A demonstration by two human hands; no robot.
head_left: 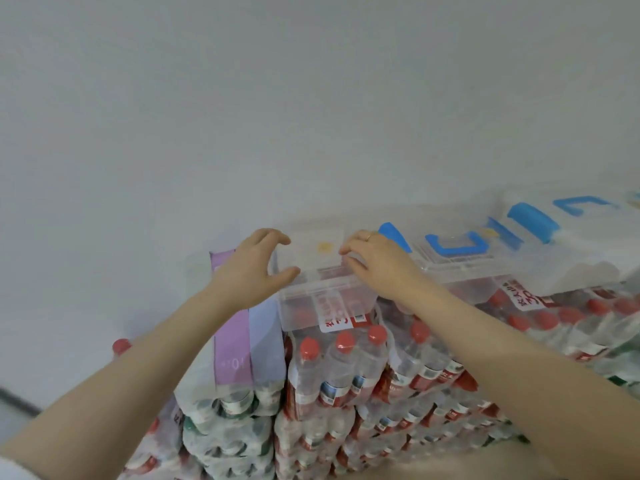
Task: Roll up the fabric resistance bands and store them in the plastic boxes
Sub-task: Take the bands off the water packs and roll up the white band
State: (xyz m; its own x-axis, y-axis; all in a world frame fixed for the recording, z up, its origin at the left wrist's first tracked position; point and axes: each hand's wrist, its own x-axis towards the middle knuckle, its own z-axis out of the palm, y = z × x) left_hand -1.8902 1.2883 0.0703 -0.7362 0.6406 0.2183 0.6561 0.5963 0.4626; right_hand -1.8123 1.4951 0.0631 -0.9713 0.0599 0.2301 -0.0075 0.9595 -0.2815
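A clear plastic box (325, 299) with a see-through lid stands on top of stacked packs of bottled water. My left hand (252, 268) hovers at the box's left end, fingers spread and curved, holding nothing. My right hand (377, 261), with a ring on one finger, rests on the lid's right part, fingertips pressing down near a yellow sticker (325, 248). More clear boxes with blue latches (453, 245) line up to the right. No fabric band is visible in this view.
Shrink-wrapped packs of red-capped water bottles (346, 368) form the stack below. A purple and white package (235, 341) leans at the left of the box. A plain white wall fills the upper half.
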